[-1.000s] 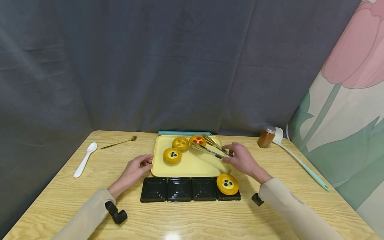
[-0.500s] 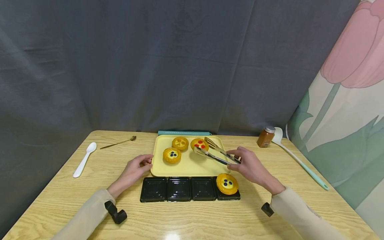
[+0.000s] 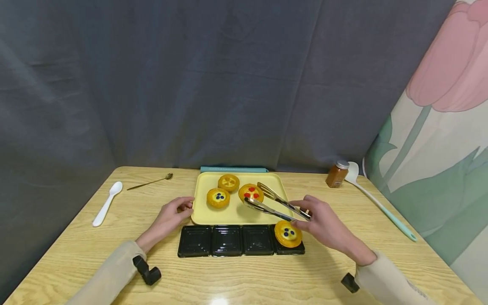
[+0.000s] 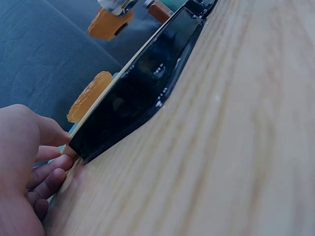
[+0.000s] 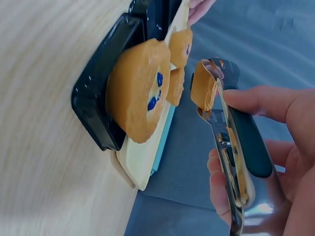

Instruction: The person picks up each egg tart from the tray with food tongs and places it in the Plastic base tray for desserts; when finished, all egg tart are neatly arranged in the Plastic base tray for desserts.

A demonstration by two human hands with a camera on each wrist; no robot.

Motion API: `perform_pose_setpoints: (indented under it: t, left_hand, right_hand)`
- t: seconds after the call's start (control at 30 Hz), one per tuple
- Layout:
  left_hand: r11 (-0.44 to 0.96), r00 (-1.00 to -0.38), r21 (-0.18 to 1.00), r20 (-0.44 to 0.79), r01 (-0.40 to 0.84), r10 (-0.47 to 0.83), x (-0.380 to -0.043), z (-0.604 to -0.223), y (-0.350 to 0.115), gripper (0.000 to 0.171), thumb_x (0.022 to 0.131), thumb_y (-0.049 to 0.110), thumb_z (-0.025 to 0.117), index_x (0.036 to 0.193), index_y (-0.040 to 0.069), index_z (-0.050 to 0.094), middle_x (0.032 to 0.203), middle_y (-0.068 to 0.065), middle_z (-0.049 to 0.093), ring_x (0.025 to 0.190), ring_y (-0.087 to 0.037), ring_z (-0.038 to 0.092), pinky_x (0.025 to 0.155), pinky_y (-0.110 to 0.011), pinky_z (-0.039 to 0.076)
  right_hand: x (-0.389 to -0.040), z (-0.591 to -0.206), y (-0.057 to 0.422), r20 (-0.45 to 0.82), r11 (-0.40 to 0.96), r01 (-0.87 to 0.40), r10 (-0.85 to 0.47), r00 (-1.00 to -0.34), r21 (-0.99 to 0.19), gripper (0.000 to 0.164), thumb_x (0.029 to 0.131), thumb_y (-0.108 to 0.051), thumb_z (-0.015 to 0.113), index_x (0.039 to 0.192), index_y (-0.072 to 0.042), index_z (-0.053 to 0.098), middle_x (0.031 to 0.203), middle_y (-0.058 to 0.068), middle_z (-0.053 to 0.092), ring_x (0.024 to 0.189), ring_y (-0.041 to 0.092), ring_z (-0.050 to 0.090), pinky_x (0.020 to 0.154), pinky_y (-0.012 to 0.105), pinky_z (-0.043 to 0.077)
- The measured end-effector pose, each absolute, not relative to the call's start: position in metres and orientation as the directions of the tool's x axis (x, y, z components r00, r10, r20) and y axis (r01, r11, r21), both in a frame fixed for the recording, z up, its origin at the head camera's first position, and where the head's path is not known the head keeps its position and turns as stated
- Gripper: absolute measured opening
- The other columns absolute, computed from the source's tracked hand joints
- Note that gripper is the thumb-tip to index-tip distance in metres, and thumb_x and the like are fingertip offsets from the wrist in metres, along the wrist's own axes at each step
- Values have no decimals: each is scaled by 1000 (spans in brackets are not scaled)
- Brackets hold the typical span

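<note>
Beyond and left of the right grip (image 3: 324, 220), the red-topped tart (image 3: 250, 192) hangs between the tips of the tongs (image 5: 248, 140), lifted clear of the yellow tray (image 3: 228, 218) beneath it. That grip is wrapped on the tong handles, thumb against one arm and fingers against the other, pressed only partway in, since the tart's width holds the tips apart. Well across from it, the left grip (image 3: 173, 215) pinches the left edge of the tray, which should steady it.

The step in hand looks like a carry toward the black container (image 3: 227, 241), which lies left of the right grip and nearer the body. Even pressure should serve best: too little may let the tart slip, too much may squeeze it out. How level it hangs is hard to tell; a flat base would help it settle. Below the right grip, the boxed tart (image 3: 288, 234) takes up the end compartment, so hand and tongs want enough height to pass without nudging it. Left of the tong tips sit the blue-dotted tart (image 3: 218, 198) and the yellow-topped tart (image 3: 228, 183), so drawing straight back seems safer than sweeping left. Letting go is best saved until the base touches down.
</note>
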State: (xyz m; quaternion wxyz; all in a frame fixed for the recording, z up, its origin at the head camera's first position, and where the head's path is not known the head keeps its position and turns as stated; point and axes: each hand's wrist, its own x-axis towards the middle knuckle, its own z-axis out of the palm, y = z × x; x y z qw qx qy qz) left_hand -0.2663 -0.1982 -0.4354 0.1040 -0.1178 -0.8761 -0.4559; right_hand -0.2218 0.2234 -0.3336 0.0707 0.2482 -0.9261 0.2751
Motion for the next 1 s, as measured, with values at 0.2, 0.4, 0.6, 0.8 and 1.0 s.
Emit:
perform_pose_setpoints:
  t: [0.2,0.4,0.6,0.8,1.0]
  left_hand:
    - [557,-946,769,301,314,118,-265,-433,-197,38,94,6,68,130,-5,63,105,-7,65,93,-20,59,83,-36,47]
    - [557,-951,775,288,300,111,-266,-433,-197,39,94,6,68,131,-4,63,106,-7,65,94,-21,59,85,-38,47]
    - [553,-951,778,289,299,109,-264,-432,-196,39,94,6,68,131,-5,63,106,-7,66,93,-21,59,84,-37,47]
    - [556,-950,774,294,304,110,-264,-433,-196,38,94,6,68,130,-5,63,105,-7,66,93,-21,59,84,-37,47]
    - [563,-950,770,292,301,109,-264,-432,-196,39,94,7,68,131,-5,62,106,-8,66,93,-20,58,83,-35,47]
  right_hand:
    - [-205,-334,229,263,725,-496,-421,-868,-478,47,82,-6,81,127,-5,69,85,-7,54,71,14,45,60,28,41]
    - [-192,-335,233,292,710,-522,-432,-853,-473,48,80,-6,83,126,-8,71,86,-10,54,74,13,48,60,26,41]
    - [-180,-338,235,263,706,-502,-428,-864,-500,48,80,-7,83,126,-13,71,85,-9,54,71,14,47,58,26,41]
    - [-171,-344,238,246,707,-502,-439,-864,-498,51,79,-8,84,127,-11,70,87,-9,53,68,9,42,57,25,40]
    - [-166,-346,242,233,706,-514,-462,-856,-486,47,81,-10,83,126,-10,71,87,-9,52,69,7,41,58,25,40]
